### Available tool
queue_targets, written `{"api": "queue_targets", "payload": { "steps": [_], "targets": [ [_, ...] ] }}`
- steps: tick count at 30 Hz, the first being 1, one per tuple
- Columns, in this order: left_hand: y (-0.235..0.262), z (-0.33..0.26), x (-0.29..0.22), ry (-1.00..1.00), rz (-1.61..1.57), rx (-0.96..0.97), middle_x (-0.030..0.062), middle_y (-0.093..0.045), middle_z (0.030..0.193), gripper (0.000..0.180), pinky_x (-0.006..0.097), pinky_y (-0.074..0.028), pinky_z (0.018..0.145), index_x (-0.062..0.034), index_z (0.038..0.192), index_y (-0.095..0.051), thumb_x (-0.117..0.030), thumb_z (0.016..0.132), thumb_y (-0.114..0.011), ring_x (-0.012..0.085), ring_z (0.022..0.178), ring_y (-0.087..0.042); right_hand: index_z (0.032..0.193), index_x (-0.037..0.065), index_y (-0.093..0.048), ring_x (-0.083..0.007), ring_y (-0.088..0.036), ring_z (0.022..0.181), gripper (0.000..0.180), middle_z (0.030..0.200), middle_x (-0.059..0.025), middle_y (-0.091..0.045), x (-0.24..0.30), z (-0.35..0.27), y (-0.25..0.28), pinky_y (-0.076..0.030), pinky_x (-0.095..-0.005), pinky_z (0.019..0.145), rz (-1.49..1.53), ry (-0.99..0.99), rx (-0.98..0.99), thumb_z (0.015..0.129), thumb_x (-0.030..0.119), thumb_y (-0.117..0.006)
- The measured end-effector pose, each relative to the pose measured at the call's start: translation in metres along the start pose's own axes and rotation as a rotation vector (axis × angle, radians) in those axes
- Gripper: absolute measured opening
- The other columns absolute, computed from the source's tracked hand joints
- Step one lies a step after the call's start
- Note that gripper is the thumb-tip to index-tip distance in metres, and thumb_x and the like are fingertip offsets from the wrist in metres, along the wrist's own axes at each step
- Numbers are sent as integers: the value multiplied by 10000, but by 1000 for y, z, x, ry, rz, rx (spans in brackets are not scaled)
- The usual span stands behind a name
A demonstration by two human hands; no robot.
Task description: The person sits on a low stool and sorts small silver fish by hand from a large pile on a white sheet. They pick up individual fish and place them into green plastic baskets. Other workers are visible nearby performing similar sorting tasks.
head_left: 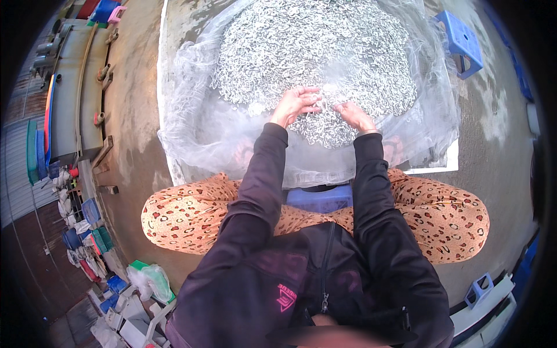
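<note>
A broad heap of small, slender, grey-white pieces (313, 43) lies spread on a sheer white net (191, 110); their kind is too small to tell. My left hand (297, 105) is over the near edge of the heap, its fingers stretched to the right and apart. Facing it from the other side, my right hand (354, 116) has its fingertips pinched together low over the pieces. Whatever those fingertips hold, if anything, cannot be made out. Between the two hands the pieces look bright and washed out. A smaller patch of pieces lies just below my hands.
Under the net is a white sheet (165, 104) on a wet concrete floor (130, 116). A blue plastic stool (461, 40) stands at the far right. Another blue stool (319, 199) is between my knees. Long tanks (90, 87) with pipe stubs line the left side, with clutter nearer.
</note>
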State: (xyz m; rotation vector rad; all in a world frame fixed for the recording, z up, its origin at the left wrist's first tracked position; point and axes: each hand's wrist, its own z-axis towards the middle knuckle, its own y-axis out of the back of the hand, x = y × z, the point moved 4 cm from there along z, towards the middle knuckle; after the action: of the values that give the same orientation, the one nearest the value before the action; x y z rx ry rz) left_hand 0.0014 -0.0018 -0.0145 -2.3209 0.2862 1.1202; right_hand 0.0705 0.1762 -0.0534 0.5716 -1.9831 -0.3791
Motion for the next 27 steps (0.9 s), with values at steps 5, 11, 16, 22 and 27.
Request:
{"api": "queue_targets", "payload": {
  "steps": [5, 11, 16, 22, 27],
  "targets": [
    [28, -1, 28, 18, 374, -189, 143, -657, 971, 385, 260, -500, 812, 54, 1144, -552, 65, 765, -618, 166, 896, -624, 1025, 23, -628, -124, -507, 515, 332, 686, -52, -619, 12, -7, 0, -395, -273, 482, 382, -120, 65, 848, 245, -456],
    [36, 1, 32, -241, 836, -365, 113, -661, 952, 307, 325, -479, 807, -69, 998, -665, -36, 695, -704, 232, 895, -616, 1004, 43, -597, -54, -395, 412, 279, 676, -35, -617, 11, -11, 7, -303, -202, 367, 735, -124, -66, 862, 169, -392],
    [7, -1, 52, -486, 1230, -320, 143, -622, 964, 232, 396, -460, 808, -76, 893, -658, -101, 673, -727, 326, 929, -580, 693, 25, -569, -73, -452, 445, 329, 588, -28, -572, -8, -4, 4, -333, -228, 392, 699, -188, -156, 728, 312, -727],
    [29, 5, 82, -206, 1052, -342, 175, -587, 1002, 232, 444, -445, 788, -74, 970, -598, -186, 774, -651, 341, 927, -566, 876, 51, -571, -348, -604, 792, 352, 812, -158, -631, -8, 12, -47, -469, -449, 660, -178, 78, -499, 709, 319, -726],
    [36, -3, 43, -372, 875, -481, 163, -634, 974, 373, 401, -496, 766, -91, 1159, -549, -183, 807, -628, 309, 831, -627, 868, 56, -627, -378, -595, 744, 216, 685, -190, -592, 5, 19, -51, -452, -472, 671, -124, 76, -595, 764, 245, -624]
  ]
}}
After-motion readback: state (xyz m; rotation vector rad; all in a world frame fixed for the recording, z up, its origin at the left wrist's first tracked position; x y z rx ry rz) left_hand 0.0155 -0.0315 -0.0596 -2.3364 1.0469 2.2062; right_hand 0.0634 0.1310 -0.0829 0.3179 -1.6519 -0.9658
